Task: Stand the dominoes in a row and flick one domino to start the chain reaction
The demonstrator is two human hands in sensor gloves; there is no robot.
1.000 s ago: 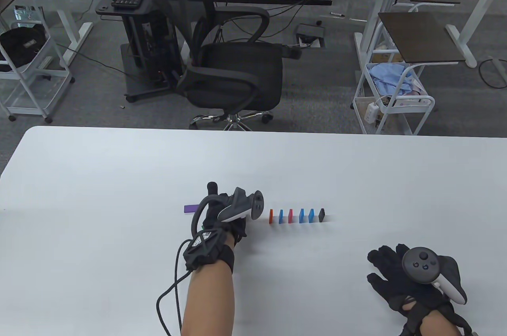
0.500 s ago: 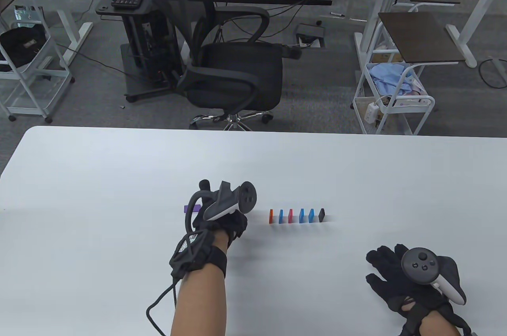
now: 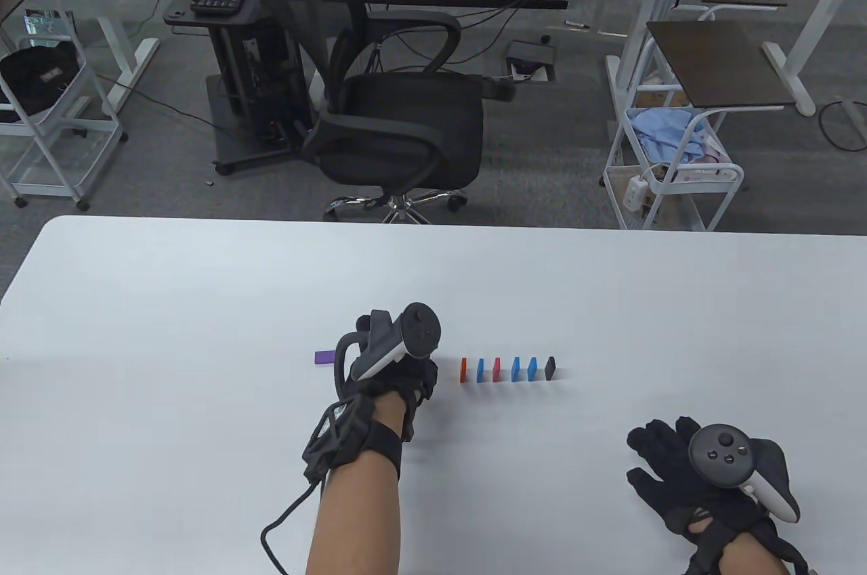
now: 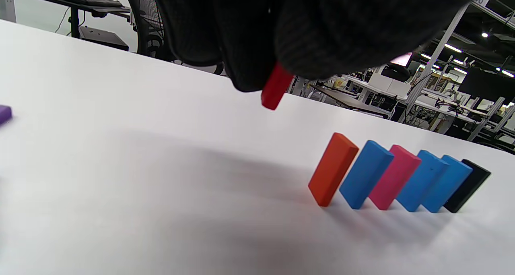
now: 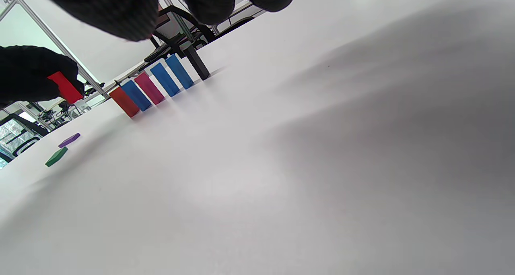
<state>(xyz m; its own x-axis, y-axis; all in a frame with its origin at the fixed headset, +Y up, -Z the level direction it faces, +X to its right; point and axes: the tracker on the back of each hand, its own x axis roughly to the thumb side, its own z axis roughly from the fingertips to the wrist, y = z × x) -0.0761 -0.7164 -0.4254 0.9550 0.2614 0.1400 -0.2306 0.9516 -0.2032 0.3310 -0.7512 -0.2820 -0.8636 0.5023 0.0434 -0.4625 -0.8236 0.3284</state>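
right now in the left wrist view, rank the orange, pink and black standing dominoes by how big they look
1. Orange rectangular domino, looks largest.
2. Pink rectangular domino.
3. Black rectangular domino, looks smallest.
Orange stands nearest the camera and black farthest, so true sizes may match.

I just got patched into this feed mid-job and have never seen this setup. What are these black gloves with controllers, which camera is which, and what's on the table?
No robot here: a person's two hands in black sensor gloves, each with a tracker strapped to its back. The big picture looks down at the white table; the other two come from cameras on each wrist.

The left hand pinches a red domino above the table, near the row's orange end. The right hand rests flat, holding nothing.

Six dominoes stand in a row: orange, blue, pink, two more blue, and black. A purple domino and a green domino lie flat further left.
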